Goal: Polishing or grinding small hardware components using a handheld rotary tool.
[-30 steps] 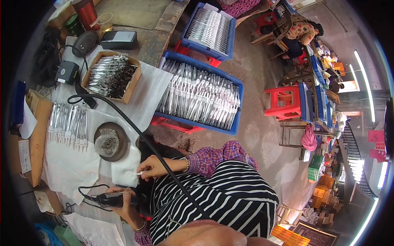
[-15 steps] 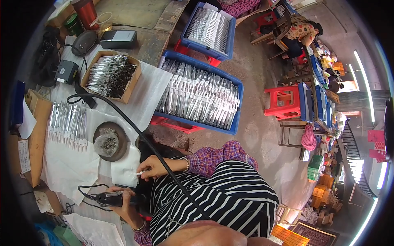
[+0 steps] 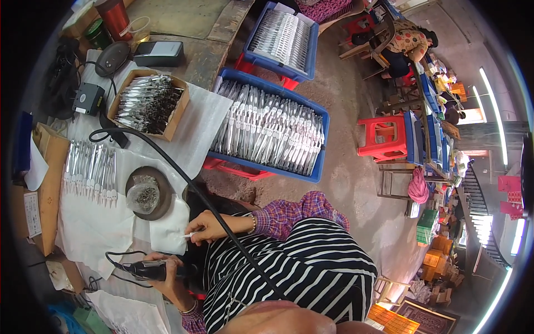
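Observation:
My left hand is wrapped round a black corded hand tool, low over the table edge by my lap. The tool's working end is hard to make out. My right hand pinches a small slender white piece, its tip over a white cloth or paper pad; most of it is hidden by my fingers. Just beyond the pad stands a dark round dish with a clear bag of tiny metal parts. Several slim silver pieces with white ends lie in a row to the left.
A cardboard box of silver and black pieces stands farther back. Two blue crates of similar pieces rest on red stools at the right. A thick black cable arches across the view. A person sits at another bench.

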`<state>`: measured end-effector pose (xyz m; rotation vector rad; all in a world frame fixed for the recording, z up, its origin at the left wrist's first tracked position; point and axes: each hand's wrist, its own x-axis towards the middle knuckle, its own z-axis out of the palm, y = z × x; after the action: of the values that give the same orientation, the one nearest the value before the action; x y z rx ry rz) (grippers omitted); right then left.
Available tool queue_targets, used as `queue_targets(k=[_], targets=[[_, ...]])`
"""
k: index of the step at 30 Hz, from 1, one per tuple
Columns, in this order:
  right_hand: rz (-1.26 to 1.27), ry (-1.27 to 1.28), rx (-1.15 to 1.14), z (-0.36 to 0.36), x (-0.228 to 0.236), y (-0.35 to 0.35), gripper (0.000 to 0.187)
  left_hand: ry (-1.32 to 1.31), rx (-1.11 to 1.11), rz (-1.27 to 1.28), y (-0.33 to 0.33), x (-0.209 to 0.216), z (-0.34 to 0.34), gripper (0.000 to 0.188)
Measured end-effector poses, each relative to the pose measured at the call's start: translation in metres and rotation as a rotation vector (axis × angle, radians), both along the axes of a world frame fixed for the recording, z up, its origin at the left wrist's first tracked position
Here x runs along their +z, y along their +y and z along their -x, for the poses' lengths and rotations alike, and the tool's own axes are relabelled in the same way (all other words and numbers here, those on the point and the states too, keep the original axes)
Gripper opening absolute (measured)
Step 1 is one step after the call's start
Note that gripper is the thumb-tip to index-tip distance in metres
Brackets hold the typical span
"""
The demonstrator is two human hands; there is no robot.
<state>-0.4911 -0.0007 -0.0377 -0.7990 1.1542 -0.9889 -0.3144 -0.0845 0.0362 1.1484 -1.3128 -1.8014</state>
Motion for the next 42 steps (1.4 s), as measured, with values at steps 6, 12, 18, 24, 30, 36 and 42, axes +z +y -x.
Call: queue_targets(k=[6,12,18,24,30,36,42], targets=[[0.001,-0.013,-0.007,-0.001,-0.001,0.0,0.029,0.004,-0.006,0.004,0.0,0.001,0.0,0.028],[-0.005,-0.006,-0.009,0.002,0.002,0.002,0.03,-0.018,-0.003,-0.006,0.002,0.004,0.004,0.026],[-0.008,-0.011,-0.03,0.006,0.0,0.005,0.03,-0.014,-0.002,-0.009,0.003,0.005,0.011,0.026],[-0.042,-0.048,-0.029,0.001,-0.006,0.002,0.032,-0.114,0.104,-0.033,0.003,0.009,0.008,0.029],[-0.024,-0.057,-0.073,-0.001,-0.003,0.002,0.035,-0.165,0.041,-0.073,-0.007,-0.009,-0.013,0.04],[-0.173,-0.238,-0.115,0.004,0.005,0.001,0.026,-0.157,-0.074,-0.007,-0.013,0.012,0.006,0.03],[-0.247,-0.217,-0.058,0.0,0.005,-0.012,0.022,-0.242,-0.139,0.046,-0.017,0.01,0.009,0.022]])
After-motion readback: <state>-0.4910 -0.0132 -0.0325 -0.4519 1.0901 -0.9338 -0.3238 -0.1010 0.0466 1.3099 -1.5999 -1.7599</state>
